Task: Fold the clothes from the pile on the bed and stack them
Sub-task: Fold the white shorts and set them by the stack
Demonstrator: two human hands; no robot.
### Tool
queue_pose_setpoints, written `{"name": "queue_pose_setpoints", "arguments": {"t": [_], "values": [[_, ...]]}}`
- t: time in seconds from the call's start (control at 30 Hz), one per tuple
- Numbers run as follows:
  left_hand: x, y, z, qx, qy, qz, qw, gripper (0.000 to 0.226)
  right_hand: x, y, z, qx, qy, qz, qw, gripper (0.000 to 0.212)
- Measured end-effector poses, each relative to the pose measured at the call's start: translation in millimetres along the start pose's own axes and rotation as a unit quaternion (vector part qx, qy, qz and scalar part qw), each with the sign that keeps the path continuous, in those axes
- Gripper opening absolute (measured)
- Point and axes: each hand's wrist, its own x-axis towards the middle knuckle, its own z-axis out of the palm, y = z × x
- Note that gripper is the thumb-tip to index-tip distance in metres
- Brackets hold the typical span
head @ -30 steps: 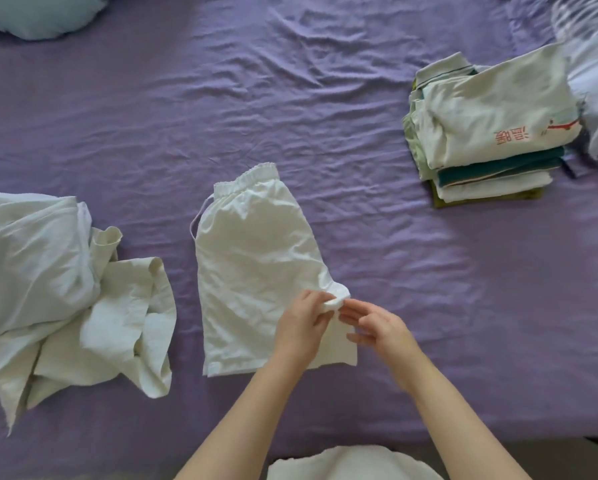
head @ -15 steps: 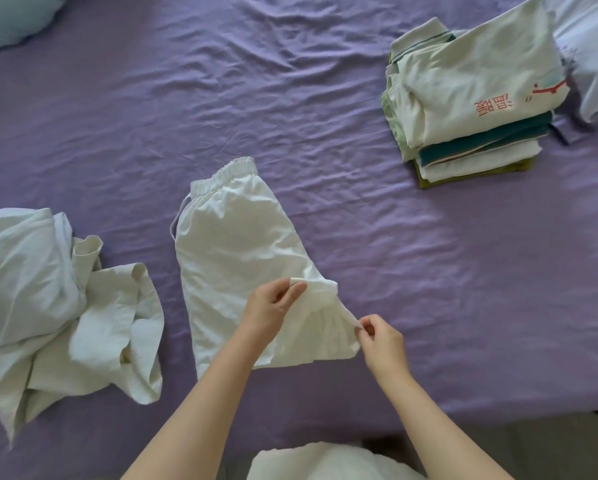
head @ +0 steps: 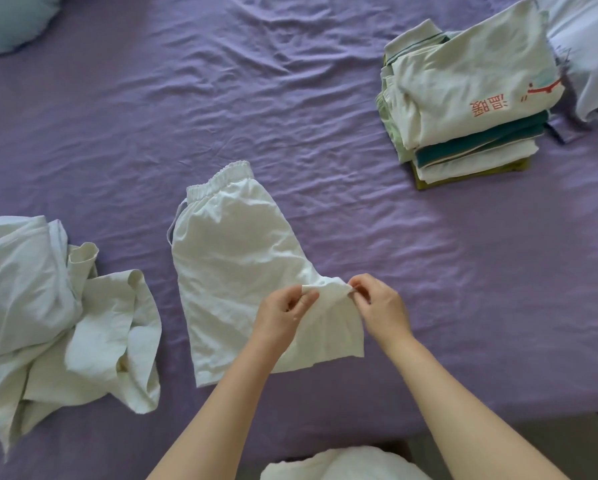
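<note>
**Both hands pinch the crotch corner of the white shorts**

Head view: a pair of white shorts (head: pixel 235 271), folded in half lengthwise, lies flat on the purple bedsheet (head: pixel 290 98) near the front edge of the bed, elastic waistband pointing away from the person. The left hand (head: pixel 283 313) pinches a small raised fold of the fabric at the crotch corner, fingers curled around it. The right hand (head: pixel 380 306) pinches the tip of the same corner just beside it, thumb and fingertips closed on the cloth. To the left, well apart from the shorts, sits the crumpled pile of pale clothes (head: pixel 48 306). At the far right stands the stack of folded clothes (head: pixel 470 98), topped by a cream shirt with red print. A pale blue pillow (head: pixel 10 19) shows at the top left corner
</note>
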Motion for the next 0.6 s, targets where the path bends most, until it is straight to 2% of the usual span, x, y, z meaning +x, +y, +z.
{"name": "queue_pose_setpoints", "arguments": {"t": [0.07,0.3,0.37,0.43,0.5,0.6], "values": [[-3,1,5,0.069,-0.029,0.032,0.997,0.007,7,9,-12,0.051,-0.032,0.009,0.998,0.012],[-10,-5,39,0.286,-0.164,0.103,0.938,0.049,19,28,-24,0.199,-0.096,0.068,0.973,0.033],[-11,-12,48,0.330,-0.202,0.088,0.918,0.058,20,29,-24,0.220,-0.097,0.082,0.967,0.031],[-11,-20,55,0.371,-0.219,0.082,0.899,0.059,18,31,-22,0.238,-0.104,0.104,0.960,0.020],[-12,-28,60,0.397,-0.213,0.083,0.889,0.058,15,32,-20,0.217,-0.127,0.104,0.962,0.010],[-15,-40,60,0.417,-0.176,0.092,0.887,0.049,7,35,-15,0.129,-0.106,0.085,0.982,0.015]]}}
